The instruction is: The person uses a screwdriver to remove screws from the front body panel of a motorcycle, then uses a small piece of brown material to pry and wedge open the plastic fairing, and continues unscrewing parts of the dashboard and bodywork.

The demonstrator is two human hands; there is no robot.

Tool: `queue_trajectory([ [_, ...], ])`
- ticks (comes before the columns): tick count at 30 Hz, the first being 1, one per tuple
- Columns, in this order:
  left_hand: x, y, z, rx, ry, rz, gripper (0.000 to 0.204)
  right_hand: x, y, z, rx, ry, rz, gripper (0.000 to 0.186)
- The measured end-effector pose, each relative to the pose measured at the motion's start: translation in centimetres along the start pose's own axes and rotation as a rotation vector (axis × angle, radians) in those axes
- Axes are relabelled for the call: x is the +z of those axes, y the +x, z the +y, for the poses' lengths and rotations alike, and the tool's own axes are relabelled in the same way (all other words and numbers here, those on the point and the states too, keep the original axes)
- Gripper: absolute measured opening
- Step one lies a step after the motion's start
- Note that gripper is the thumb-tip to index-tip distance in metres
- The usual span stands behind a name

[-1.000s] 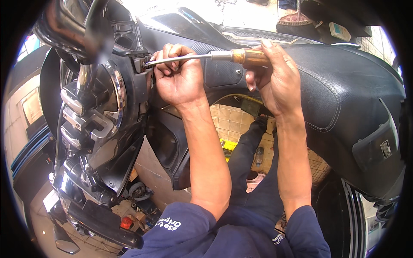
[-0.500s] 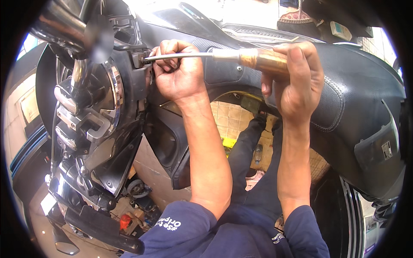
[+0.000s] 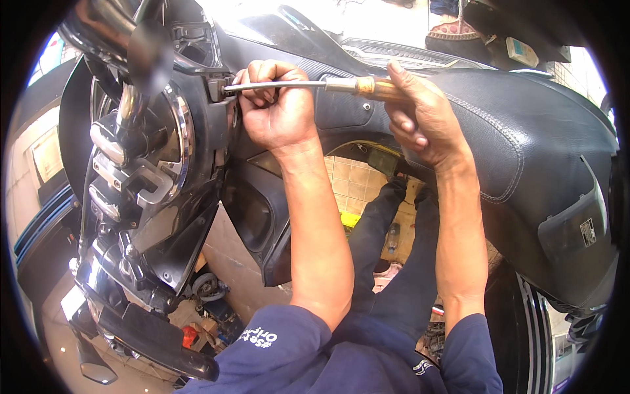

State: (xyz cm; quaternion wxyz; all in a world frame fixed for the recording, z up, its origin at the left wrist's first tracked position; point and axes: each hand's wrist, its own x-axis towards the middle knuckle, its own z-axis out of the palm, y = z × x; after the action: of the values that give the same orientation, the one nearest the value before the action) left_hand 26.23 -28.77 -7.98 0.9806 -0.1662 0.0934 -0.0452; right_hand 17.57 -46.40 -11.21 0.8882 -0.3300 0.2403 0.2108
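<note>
- In the head view, held a screwdriver (image 3: 338, 85) nearly level across the upper middle of the frame, tip (image 3: 230, 88) toward the left, wooden handle (image 3: 384, 90) toward the right.
- Closed the right hand (image 3: 430, 121) around the rear of the handle, right of centre in the upper part of the frame, with the thumb stretched along the top and the other fingers bent in beneath.
- Curled the left hand (image 3: 279, 111) about half shut, left of centre in the upper part of the frame, palm toward the camera, with the shaft (image 3: 292, 85) crossing in front of the bent fingers.
- Could not tell a grip on the shaft from a mere touch at those fingers.
- Had the hands well apart from each other, the left near the tip, the right at the handle.
- Pointed the tip at a dark bracket (image 3: 216, 90) in the upper left of the frame, too small there to tell contact from a narrow gap.
- Had a metal handlebar clamp (image 3: 147, 187) at the left of the frame, well apart from both hands.
- Had a black stitched seat (image 3: 545, 138) filling the right side of the frame, beyond the right hand.
- Showed tan floor tiles (image 3: 348, 180) near the centre of the frame, between the forearms, above dark trousers (image 3: 377, 230).
</note>
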Motion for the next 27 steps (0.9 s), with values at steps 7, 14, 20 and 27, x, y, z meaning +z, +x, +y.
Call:
queue_trajectory([
  [7, 0.1, -0.1, -0.2, 0.006, 0.01, -0.046, 0.026, -0.2, 0.2, 2.7, -0.346, 0.214, -0.133, 0.021],
  [14, 0.5, 0.1, -0.3, -0.01, -0.026, 0.023, 0.032, -1.2, 0.4, 2.2, -0.351, 0.314, -0.283, 0.021],
  [20, -0.2, 0.2, 0.5, -0.042, 0.062, -0.06, 0.031, 0.7, 0.1, 2.0, -0.515, 0.299, -0.132, 0.023],
  [27, 0.0, 0.1, 0.2, -0.021, 0.018, -0.05, 0.03, 0.8, 0.3, 2.3, -0.564, 0.243, -0.066, 0.03],
])
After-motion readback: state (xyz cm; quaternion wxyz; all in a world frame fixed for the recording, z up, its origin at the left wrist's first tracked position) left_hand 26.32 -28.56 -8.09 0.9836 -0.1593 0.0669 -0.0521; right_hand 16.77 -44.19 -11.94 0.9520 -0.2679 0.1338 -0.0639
